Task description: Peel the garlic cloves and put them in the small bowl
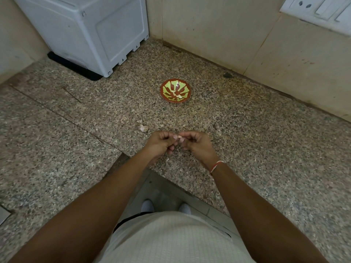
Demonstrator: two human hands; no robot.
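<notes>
A small red and green bowl (175, 90) stands on the speckled granite counter (247, 141), with a few pale peeled cloves (178, 95) lying inside it. Closer to me, my left hand (161, 144) and my right hand (196, 143) meet above the counter. Both pinch one small pale garlic clove (179, 137) between their fingertips. The clove is mostly hidden by the fingers. A piece of garlic or its skin (143, 128) lies on the counter to the left of my hands.
A white appliance (91, 33) on a black mat stands in the back left corner. Beige walls close the back and right, with a white socket plate (319, 10) at top right. The counter's front edge runs diagonally below my hands.
</notes>
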